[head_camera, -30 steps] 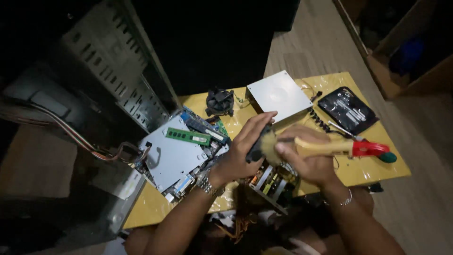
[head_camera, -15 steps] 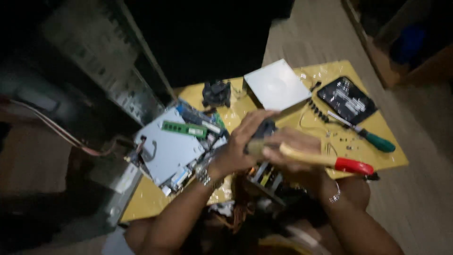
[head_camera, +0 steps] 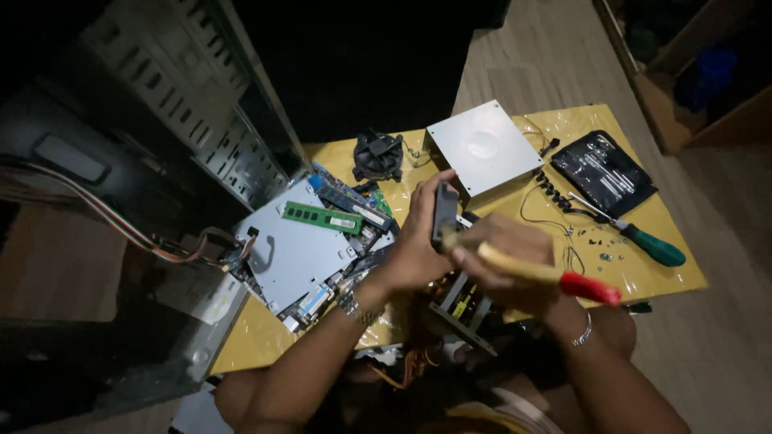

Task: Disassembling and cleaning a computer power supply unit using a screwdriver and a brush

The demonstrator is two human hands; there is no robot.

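Observation:
My left hand [head_camera: 414,241] grips a small dark flat part [head_camera: 444,214], held upright above the yellow table [head_camera: 257,337]. My right hand [head_camera: 507,261] is shut on a brush with a pale wooden handle and a red end [head_camera: 563,280]; its head touches the dark part. Directly below the hands lies a metal-framed component with a yellow label [head_camera: 462,305].
An open computer case [head_camera: 153,120] stands at the left with cables trailing out. On the table lie a grey metal plate [head_camera: 293,253] with a green memory stick [head_camera: 322,217], a black fan [head_camera: 378,154], a silver box [head_camera: 482,145], a black drive [head_camera: 603,171], a green-handled screwdriver [head_camera: 643,239] and small screws.
The brush in my right hand has swung from pointing right to slanting down-right, and both hands have shifted slightly lower. The green-handled screwdriver now shows uncovered on the table.

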